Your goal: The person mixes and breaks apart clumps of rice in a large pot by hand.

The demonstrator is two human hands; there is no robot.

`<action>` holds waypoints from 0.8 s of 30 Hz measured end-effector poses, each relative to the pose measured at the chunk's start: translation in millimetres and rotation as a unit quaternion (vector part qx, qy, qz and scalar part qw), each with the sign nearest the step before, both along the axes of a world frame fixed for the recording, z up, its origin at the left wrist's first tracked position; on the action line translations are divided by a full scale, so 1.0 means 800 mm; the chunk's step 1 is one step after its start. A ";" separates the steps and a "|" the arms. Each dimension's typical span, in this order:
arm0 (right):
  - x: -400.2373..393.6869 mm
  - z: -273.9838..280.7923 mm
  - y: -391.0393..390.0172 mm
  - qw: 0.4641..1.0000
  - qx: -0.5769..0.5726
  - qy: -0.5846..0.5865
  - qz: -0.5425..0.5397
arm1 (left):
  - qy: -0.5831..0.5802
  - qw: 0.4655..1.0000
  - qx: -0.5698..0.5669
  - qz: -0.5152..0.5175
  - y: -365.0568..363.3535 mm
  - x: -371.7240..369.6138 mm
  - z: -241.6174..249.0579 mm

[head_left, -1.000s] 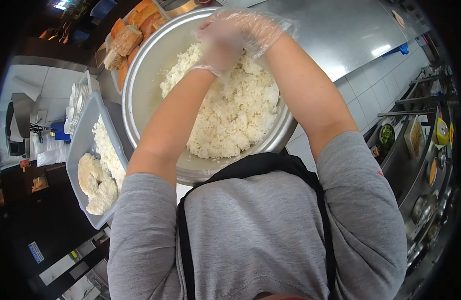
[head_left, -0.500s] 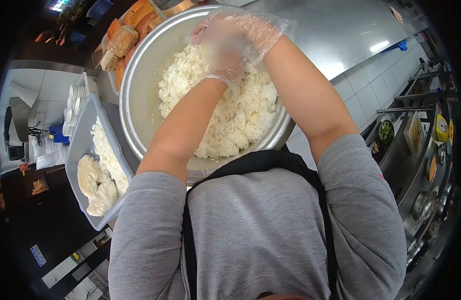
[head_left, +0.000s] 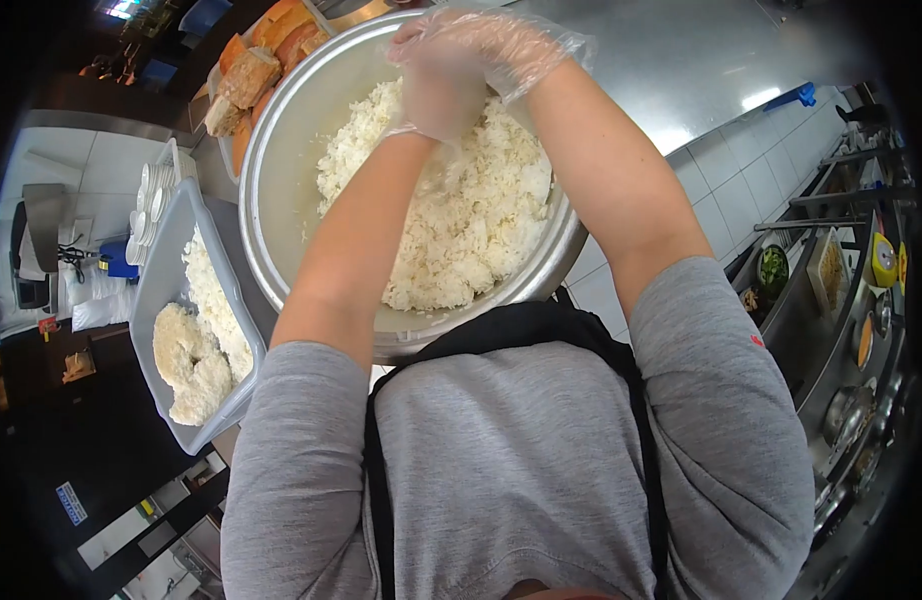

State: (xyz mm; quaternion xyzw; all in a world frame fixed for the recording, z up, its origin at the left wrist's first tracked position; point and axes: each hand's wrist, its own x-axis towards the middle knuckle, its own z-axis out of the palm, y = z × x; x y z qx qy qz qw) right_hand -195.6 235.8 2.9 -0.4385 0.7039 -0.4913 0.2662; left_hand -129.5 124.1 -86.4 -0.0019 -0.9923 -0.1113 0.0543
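Cooked white rice (head_left: 471, 240) fills much of a big round metal pot (head_left: 266, 215) in front of me. Both my hands wear clear plastic gloves and are together over the pot's far side. My left hand (head_left: 439, 98) lies lower, against the rice; a blur hides its fingers. Just above it, my right hand (head_left: 486, 45) reaches across from the right, its fingers curled inward at the left end. Whatever lies between the two hands is hidden.
A grey plastic tub (head_left: 246, 340) with rice and a pale clump stands at left. Bread pieces (head_left: 249, 78) lie beyond the pot, stacked white dishes (head_left: 151, 200) to the left. A steel counter (head_left: 661, 70) extends at the upper right; pans and food containers (head_left: 773, 268) line the far right.
My hands have shifted slightly up and to the left, staying together. The left forearm has swung left, uncovering more rice. The tub and pot stay in place.
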 end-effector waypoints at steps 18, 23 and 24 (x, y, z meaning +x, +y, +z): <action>-0.036 -0.032 -0.046 0.999 0.026 0.023 0.040 | -0.123 0.968 -0.070 -0.206 0.029 0.074 0.079; -0.051 -0.049 -0.057 0.970 0.029 0.231 0.068 | -0.129 0.952 -0.117 -0.253 0.054 0.049 0.038; -0.047 -0.044 -0.050 0.970 0.030 0.231 0.066 | -0.101 0.963 -0.100 -0.229 0.050 0.045 0.019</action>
